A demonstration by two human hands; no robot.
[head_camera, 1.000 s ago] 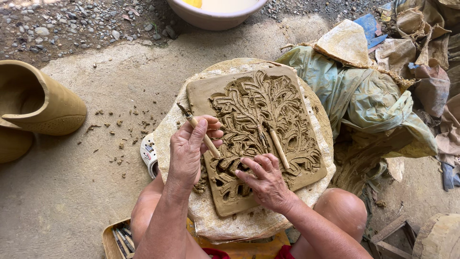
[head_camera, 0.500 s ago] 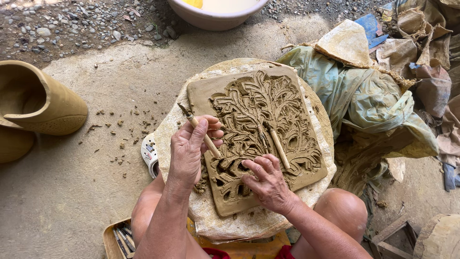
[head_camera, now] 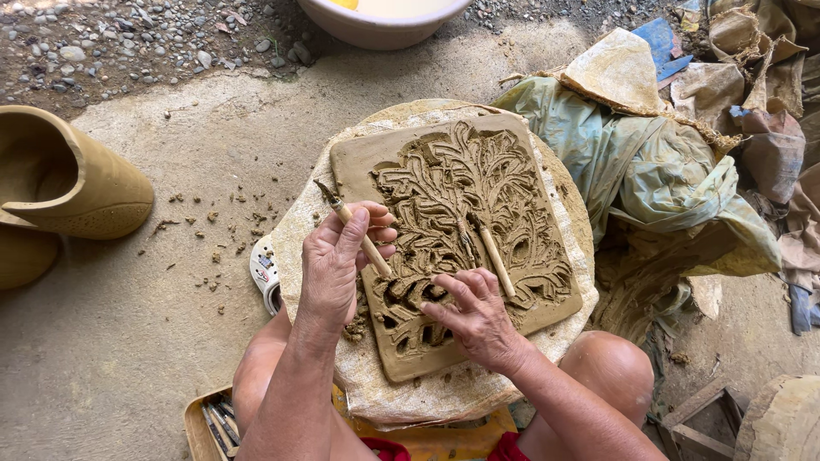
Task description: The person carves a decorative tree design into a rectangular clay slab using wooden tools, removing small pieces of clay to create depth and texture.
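A rectangular slab of wet brown clay (head_camera: 359, 158) carved with a branching leaf pattern lies on a round cloth-covered stand (head_camera: 444, 393) between my knees. My left hand (head_camera: 337, 260) grips a thin wooden carving tool (head_camera: 329, 198) that sticks up and to the left, its other end at the slab's left side. My right hand (head_camera: 474, 312) rests on the lower part of the carving, its fingers pinched at the clay. A second wooden stick (head_camera: 495, 260) lies on the carving just above my right hand; whether the hand holds it is unclear.
A clay vessel (head_camera: 68, 183) lies on its side at far left. A pale bowl (head_camera: 376, 21) sits at the top. Crumpled plastic sheets and bags (head_camera: 666, 171) pile up on the right. A tray of tools (head_camera: 209, 423) is below left. Clay crumbs dot the concrete.
My right hand's fingers have shifted slightly on the lower carving. My left hand and its tool stay in about the same place.
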